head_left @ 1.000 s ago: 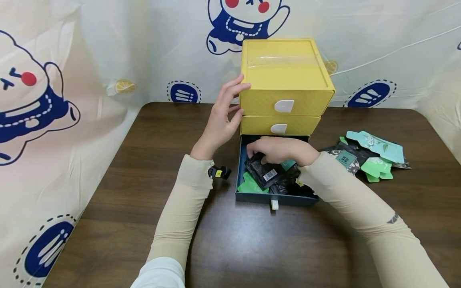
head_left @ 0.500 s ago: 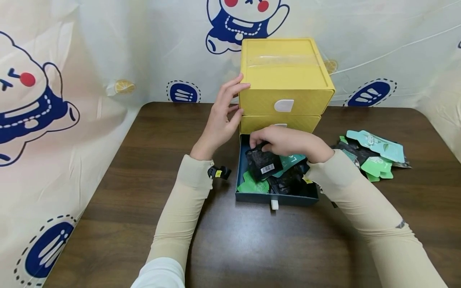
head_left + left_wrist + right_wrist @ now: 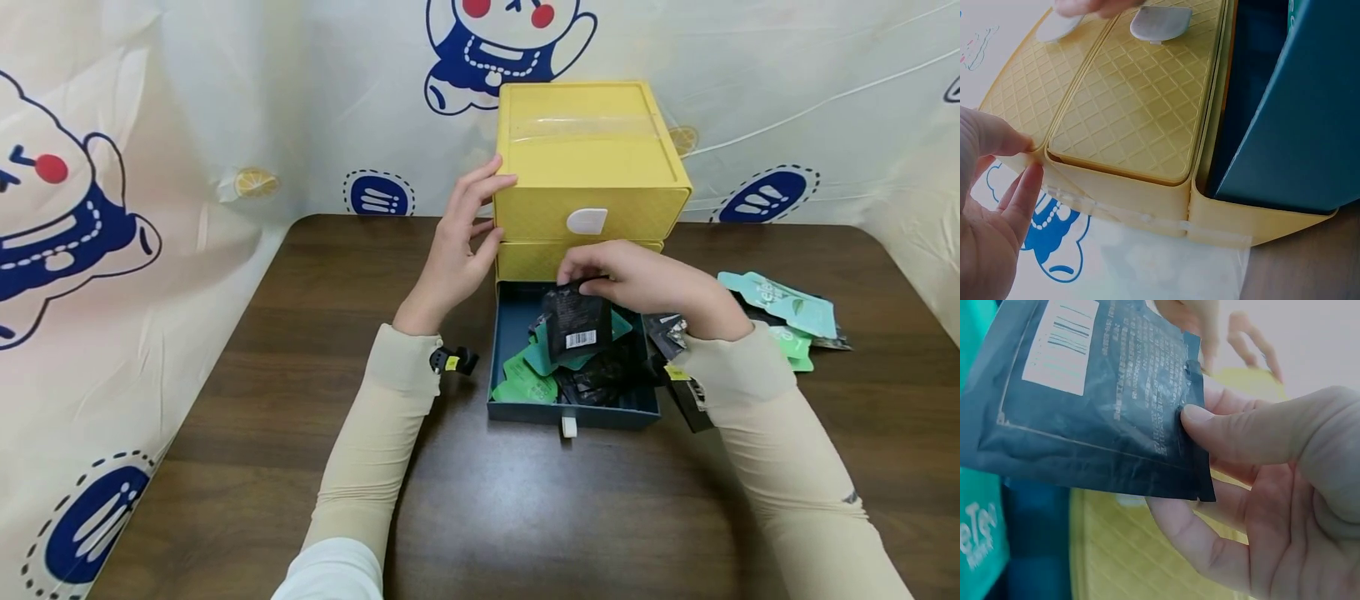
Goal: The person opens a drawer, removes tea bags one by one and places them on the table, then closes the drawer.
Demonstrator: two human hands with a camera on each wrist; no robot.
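My right hand (image 3: 656, 279) pinches the top edge of a black sachet (image 3: 579, 321) between thumb and fingers, above a pulled-out dark blue drawer (image 3: 517, 412). White print and a barcode show on the sachet (image 3: 1104, 394) in the right wrist view. Under it in the drawer lie green sachets (image 3: 525, 382), a teal one (image 3: 538, 357) and other black ones (image 3: 600, 379). My left hand (image 3: 463, 250) rests against the left side of the yellow drawer box (image 3: 592, 150). Its thumb and fingers touch the box near the front edge in the left wrist view.
Right of the box, a pile of sachets lies on the brown table (image 3: 300, 417), with a light teal sachet (image 3: 783, 302) on top; my right forearm partly hides it. Two upper drawers are closed. A printed curtain (image 3: 225, 100) hangs behind.
My right hand has moved right and up, lifting the black sachet away from the others in the drawer. More of the teal sachet shows now. The left hand stays on the box.
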